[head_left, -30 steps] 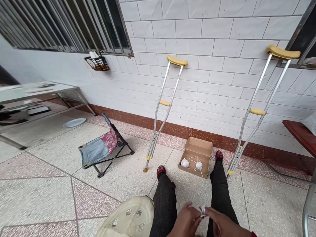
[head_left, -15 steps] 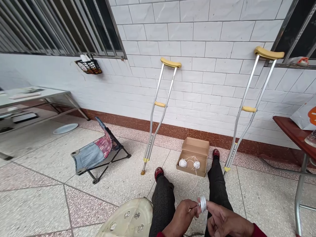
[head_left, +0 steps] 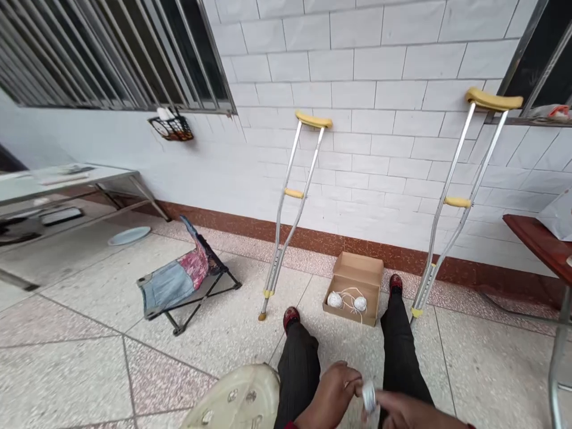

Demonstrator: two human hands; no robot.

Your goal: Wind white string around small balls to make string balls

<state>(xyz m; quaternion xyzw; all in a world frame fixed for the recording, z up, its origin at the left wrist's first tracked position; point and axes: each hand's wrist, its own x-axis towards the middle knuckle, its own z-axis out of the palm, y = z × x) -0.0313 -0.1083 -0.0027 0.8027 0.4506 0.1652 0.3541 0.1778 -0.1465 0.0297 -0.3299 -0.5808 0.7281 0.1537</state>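
One coil (head_left: pixel 369 395) between left hand (head_left: pixel 333 390) and right hand (head_left: pixel 409 411), both grips unclear, two balls (head_left: pixel 335 300) in one box (head_left: pixel 361 269) beyond

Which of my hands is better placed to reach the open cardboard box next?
Probably your left hand: it appears nearer the cardboard box, while your right hand is lower, over your right leg. Both are close to the white roll.

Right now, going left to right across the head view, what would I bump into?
A pale-blue round plate, a holed cream plastic stool, the left hand, a small white yarn coil, the right hand, a metal-legged red-brown table.
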